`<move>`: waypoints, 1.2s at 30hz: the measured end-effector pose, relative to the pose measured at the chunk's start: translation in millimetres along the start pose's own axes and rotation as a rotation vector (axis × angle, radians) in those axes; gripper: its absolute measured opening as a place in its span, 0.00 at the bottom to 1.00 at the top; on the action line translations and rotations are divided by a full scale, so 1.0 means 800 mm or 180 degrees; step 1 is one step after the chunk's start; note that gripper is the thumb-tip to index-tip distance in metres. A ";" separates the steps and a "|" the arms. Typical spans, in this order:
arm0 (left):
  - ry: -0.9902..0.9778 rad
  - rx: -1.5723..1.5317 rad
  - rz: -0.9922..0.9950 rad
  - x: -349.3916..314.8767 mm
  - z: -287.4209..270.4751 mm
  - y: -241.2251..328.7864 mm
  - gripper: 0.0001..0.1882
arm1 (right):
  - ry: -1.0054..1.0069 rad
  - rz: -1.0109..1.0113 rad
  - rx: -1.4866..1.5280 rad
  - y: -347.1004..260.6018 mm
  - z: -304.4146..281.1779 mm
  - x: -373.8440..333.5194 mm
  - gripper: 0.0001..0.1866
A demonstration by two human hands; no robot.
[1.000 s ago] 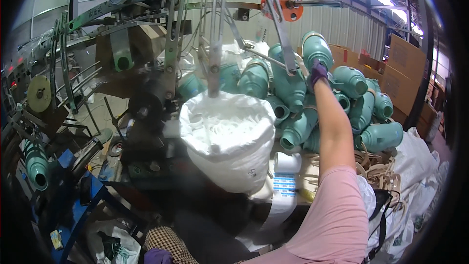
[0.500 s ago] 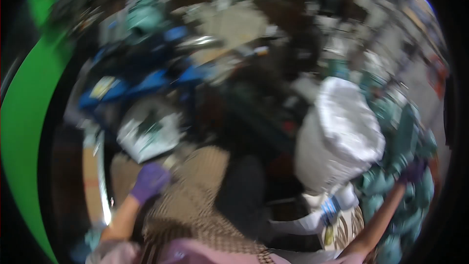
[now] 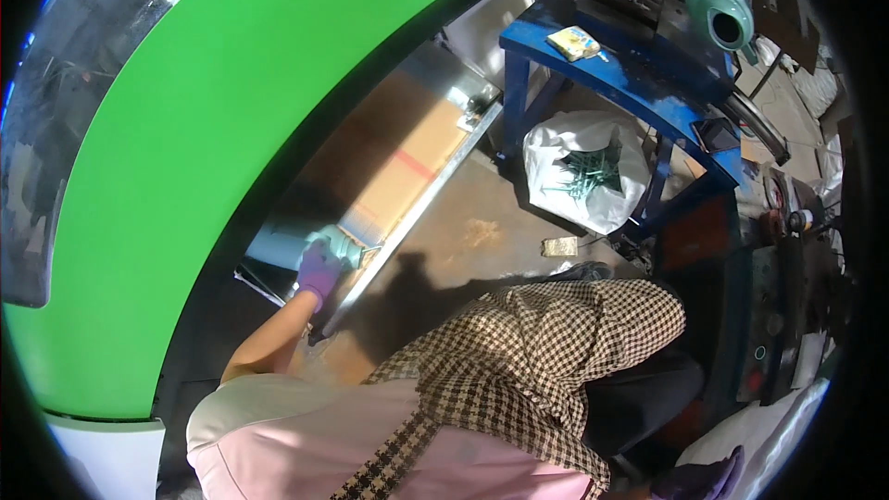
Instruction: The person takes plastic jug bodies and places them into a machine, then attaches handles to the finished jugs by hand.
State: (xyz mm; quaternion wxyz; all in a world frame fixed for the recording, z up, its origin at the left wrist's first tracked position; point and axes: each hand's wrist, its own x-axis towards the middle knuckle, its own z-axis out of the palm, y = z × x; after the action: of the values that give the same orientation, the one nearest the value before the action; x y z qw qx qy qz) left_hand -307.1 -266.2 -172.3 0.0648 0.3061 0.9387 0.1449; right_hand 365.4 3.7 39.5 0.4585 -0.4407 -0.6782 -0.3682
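Observation:
My left hand (image 3: 318,274), in a purple glove, reaches into the low opening beside the green machine panel (image 3: 222,111). Its fingers close over a teal ribbed plastic part (image 3: 344,246); the palm side is hidden. Around that part are a pale blue surface (image 3: 276,248) and a tan board (image 3: 389,185) edged by a metal strip (image 3: 421,208). At the lower right, my right hand (image 3: 701,480), gloved in dark purple, has its fingers stretched out beside a white sack (image 3: 755,431). Nothing shows in it.
A blue metal table (image 3: 616,79) bears a yellow packet (image 3: 574,43) and a large teal fitting (image 3: 715,2). Below it stands a white bag (image 3: 546,167) holding teal scraps (image 3: 593,171). A small block (image 3: 559,247) lies on the floor ahead of my checked apron (image 3: 556,324).
The view has swung left toward the green machine. My left hand has moved from beside my lap onto the teal part. The right has come away from the pile of teal parts.

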 end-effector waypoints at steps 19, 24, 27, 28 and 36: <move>-0.0663 0.1484 0.0583 0.216 0.050 0.094 0.22 | -0.1364 0.0712 0.1268 -0.092 0.017 0.003 0.15; -0.0042 -0.0518 0.2663 0.177 -0.125 0.302 0.28 | -0.1735 0.0962 0.2269 -0.146 0.069 0.020 0.19; 0.0418 -0.0378 0.4158 0.109 -0.150 0.430 0.33 | -0.1850 0.0293 0.3084 -0.219 0.107 0.057 0.17; 0.0673 -0.0356 0.4504 0.087 -0.145 0.456 0.34 | -0.1805 -0.0150 0.3192 -0.233 0.115 0.061 0.19; -0.0613 -0.2328 0.4402 -0.008 -0.056 0.560 0.37 | -0.1182 0.0008 0.2433 -0.249 0.120 0.042 0.17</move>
State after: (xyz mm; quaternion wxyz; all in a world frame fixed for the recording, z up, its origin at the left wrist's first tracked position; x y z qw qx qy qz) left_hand -62.4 65.2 10.0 0.1375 0.7910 0.4182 0.4249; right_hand 144.4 31.4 22.4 0.4595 -0.2987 -0.8365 -0.0040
